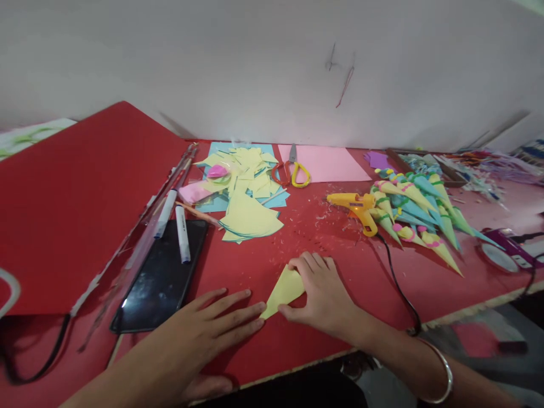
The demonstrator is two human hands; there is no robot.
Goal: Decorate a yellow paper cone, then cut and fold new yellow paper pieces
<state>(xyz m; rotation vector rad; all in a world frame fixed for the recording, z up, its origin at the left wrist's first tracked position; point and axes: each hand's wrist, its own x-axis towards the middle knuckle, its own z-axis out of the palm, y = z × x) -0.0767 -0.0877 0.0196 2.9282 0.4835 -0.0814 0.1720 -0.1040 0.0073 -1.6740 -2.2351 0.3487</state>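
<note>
Close to the table's front edge lies a small yellow paper cone (pixel 283 293), its narrow tip toward the lower left. My right hand (pixel 323 292) grips its wide end, the thumb below and the fingers curled over the top. My left hand (pixel 216 323) lies flat with fingers stretched out, two fingertips touching the cone's tip. Behind the cone sits a stack of yellow fan-shaped paper pieces (pixel 249 218). To the right, a yellow glue gun (pixel 355 207) rests beside a pile of finished-looking paper cones (pixel 416 201) in yellow and blue with coloured trim.
A black phone (pixel 159 283) with a white marker (pixel 182 235) on it lies left. Scissors (pixel 292 167), paper scraps (pixel 250 167) and a pink sheet (pixel 329 164) are along the wall. The glue gun's black cord (pixel 395 277) runs past my right forearm. A red board (pixel 85 204) stands left.
</note>
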